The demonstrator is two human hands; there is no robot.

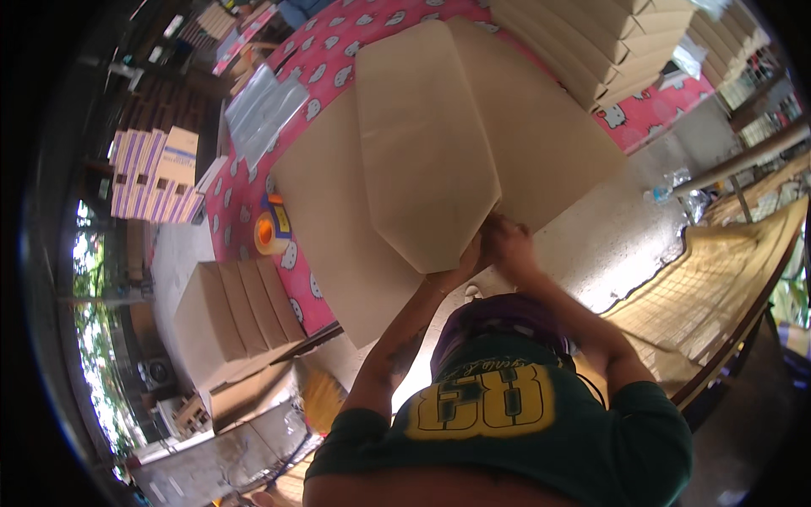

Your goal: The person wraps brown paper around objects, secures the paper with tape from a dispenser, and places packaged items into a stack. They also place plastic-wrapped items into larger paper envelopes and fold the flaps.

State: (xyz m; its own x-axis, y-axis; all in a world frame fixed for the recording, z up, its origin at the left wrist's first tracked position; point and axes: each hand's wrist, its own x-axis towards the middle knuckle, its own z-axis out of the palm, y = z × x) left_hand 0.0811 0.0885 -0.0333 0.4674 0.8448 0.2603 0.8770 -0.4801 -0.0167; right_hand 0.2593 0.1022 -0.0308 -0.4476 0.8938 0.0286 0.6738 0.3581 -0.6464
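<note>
A long parcel in brown paper (431, 152) lies across the table, its near end narrowed by slanting folds. A wide sheet of brown paper (541, 118) spreads out beneath it on both sides. My right hand (510, 248) is closed at the parcel's near right corner, with the paper's edge at its fingertips; it is slightly blurred. Just left of it, my left hand (463, 269) lies against the near end of the parcel. Its fingers are mostly hidden by the paper and my right hand.
A roll of orange tape (267, 231) sits on the pink patterned tablecloth (232, 198) at left. Clear plastic sheets (263, 110) lie farther back. Brown wrapped parcels (241, 308) stand at near left, folded cardboard (591, 42) at far right, and purple-striped boxes (156, 177) at far left.
</note>
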